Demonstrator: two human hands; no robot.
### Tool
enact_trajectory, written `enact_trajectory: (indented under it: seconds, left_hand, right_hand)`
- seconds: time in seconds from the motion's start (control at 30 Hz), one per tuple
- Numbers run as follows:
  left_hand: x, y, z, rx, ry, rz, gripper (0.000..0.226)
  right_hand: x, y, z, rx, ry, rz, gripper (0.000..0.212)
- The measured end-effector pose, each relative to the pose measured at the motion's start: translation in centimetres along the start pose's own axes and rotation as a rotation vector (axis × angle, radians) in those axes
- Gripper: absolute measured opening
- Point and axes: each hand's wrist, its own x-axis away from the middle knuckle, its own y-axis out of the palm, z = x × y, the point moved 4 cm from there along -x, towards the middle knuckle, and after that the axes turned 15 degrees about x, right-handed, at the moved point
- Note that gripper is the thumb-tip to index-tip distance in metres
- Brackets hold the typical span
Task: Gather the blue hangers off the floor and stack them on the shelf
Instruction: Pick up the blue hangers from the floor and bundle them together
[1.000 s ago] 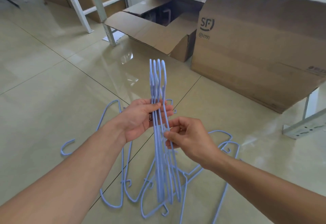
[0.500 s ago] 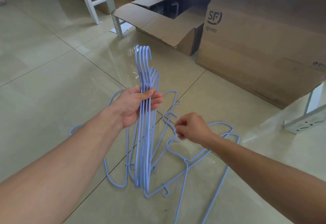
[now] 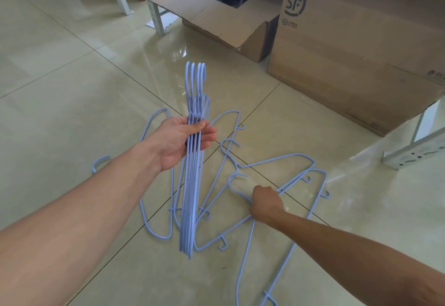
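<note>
Lowered, right hand now fists a floor hanger.

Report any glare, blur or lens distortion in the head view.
Head view: bright window glare streaks the glossy floor tiles in front of the open cardboard box; wide-angle distortion stretches both forearms at the bottom edge; bundle of hangers in the left hand stays sharp; right hand and loose hangers sharp too.
</note>
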Motion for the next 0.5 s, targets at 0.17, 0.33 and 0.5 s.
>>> enact_trajectory:
  seconds: [0.17,0.33,0.5]
  left_hand:
    - [0.6,0.3,-1.1,-0.022,-0.034,-0.028,0.014]
    - [1.5,1.2,-1.8,-0.03,-0.071,-0.06,0.013]
    - [2.9,3.5,-1.9,-0.023,-0.079,-0.132,0.017]
  right_hand:
    - [2.5,-4.9,1.5,-0.103,-0.085,0.036,0.021]
    - [7.6,-15.5,3.1,-0.341,-0.201,0.247,0.006]
    - [10.3,-21.0,1.1,-0.414,-0.343,0.447,0.004]
